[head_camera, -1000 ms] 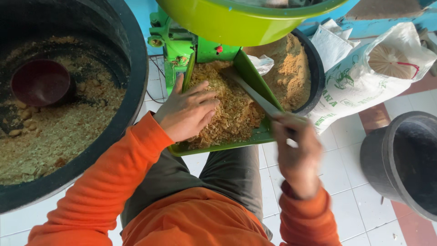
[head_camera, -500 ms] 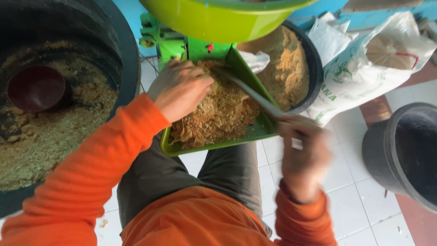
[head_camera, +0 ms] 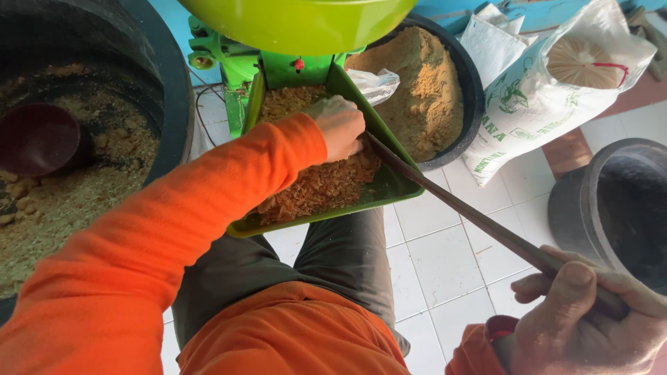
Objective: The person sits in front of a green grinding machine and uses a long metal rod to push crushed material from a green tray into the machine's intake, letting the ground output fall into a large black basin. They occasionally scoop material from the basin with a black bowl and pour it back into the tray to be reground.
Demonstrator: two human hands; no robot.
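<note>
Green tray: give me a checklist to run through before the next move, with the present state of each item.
1. Left hand on the mash in the green tray: ok, fingers press into the brown mash.
2. Right hand grips the stick: ok, fingers closed around its near end.
3. Stick tip reaches the tray: ok, it meets the mash right beside the left hand.
4. Left fingers clear of the stick tip: not ok, they are very close.
5. Tray holds its load: ok, none seen past the near rim.
6. Machine running: cannot tell.
</note>
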